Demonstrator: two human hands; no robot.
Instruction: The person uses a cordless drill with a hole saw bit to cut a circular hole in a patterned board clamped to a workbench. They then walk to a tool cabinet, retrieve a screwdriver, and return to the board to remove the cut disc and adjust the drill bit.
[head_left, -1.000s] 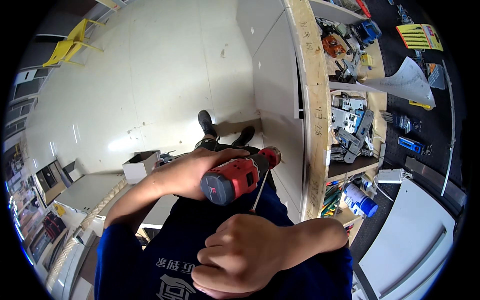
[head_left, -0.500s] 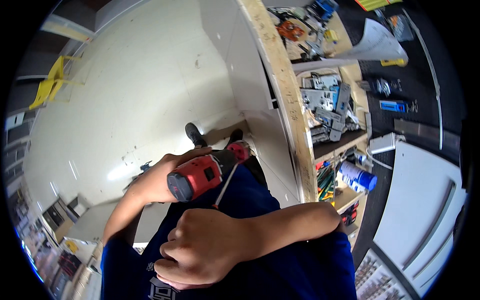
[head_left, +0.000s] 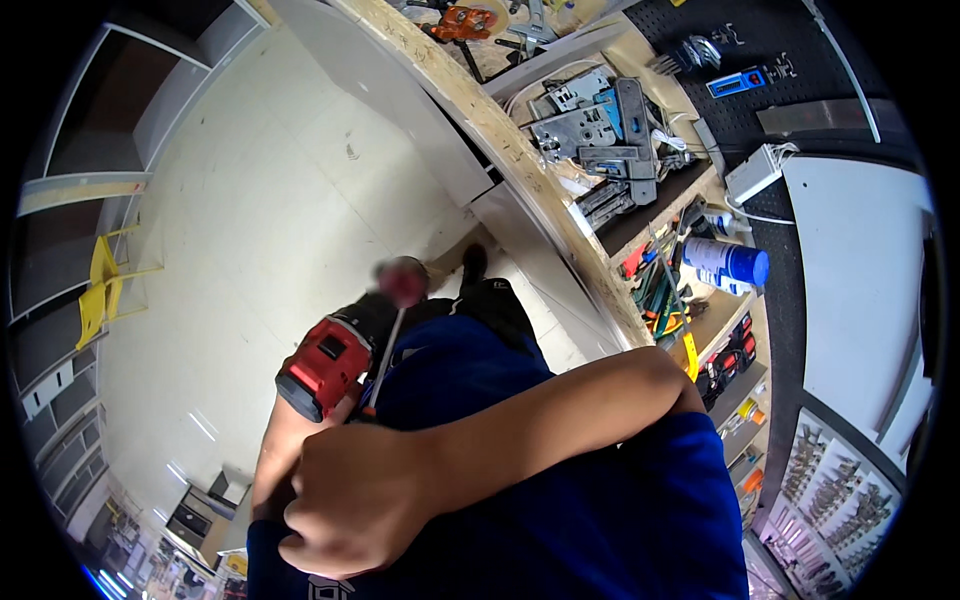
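Observation:
A red and black cordless drill point(head_left: 325, 362) is held over my lap, its block-shaped base toward me and its blurred red head pointing away. My left hand point(head_left: 343, 408) is closed round it, mostly hidden behind it. Below it, my right hand point(head_left: 350, 492) makes a fist, back of the hand uppermost. A thin metal shaft, apparently a screwdriver's point(head_left: 386, 358), runs out of this fist toward the drill's head. Its handle is hidden inside the fist, apart from a small orange-red collar. Whether the shaft's tip touches the drill cannot be made out.
To the right stands a wooden workbench point(head_left: 540, 185) with compartments of metal lock parts point(head_left: 610, 130) and hand tools point(head_left: 660, 290). A blue-capped spray can point(head_left: 735, 262) lies there. A yellow chair point(head_left: 97, 290) stands on the pale floor point(head_left: 270, 200) at the left.
The whole view has turned, and the workbench appears shifted. Both hands, the drill and the shaft now sit further left in the picture. Both grips stay closed.

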